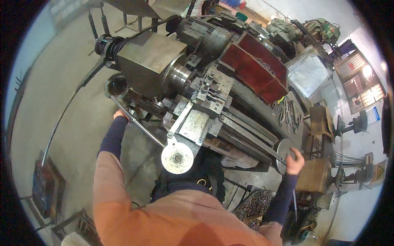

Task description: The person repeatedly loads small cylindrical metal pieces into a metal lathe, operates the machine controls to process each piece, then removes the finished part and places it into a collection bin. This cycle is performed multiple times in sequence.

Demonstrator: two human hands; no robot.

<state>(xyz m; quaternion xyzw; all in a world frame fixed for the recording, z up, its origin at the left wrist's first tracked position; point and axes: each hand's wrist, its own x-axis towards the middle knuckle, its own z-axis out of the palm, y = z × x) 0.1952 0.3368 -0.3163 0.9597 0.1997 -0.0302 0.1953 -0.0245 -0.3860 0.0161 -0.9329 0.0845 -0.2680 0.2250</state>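
Observation:
A small metal lathe stands before me, with its spindle chuck (180,76) next to a tool post (213,92) on the cross slide. At the left, my left hand (120,114) is closed at the upper part of a long metal lever (141,126); its fingers are partly hidden. The lever slants down toward a pale round disc (177,158) at the near end of the slide. My right hand (294,162) curls its fingers on the rim of a grey metal handwheel (283,152) at the right end of the two long bars.
Behind the lathe sit a motor (205,37) and a dark red tray (254,61) with small metal parts. Several hand tools (289,115) lie right of it. A patterned sack of small dark pieces (255,203) is beside my right forearm. More machines (357,123) line the right wall.

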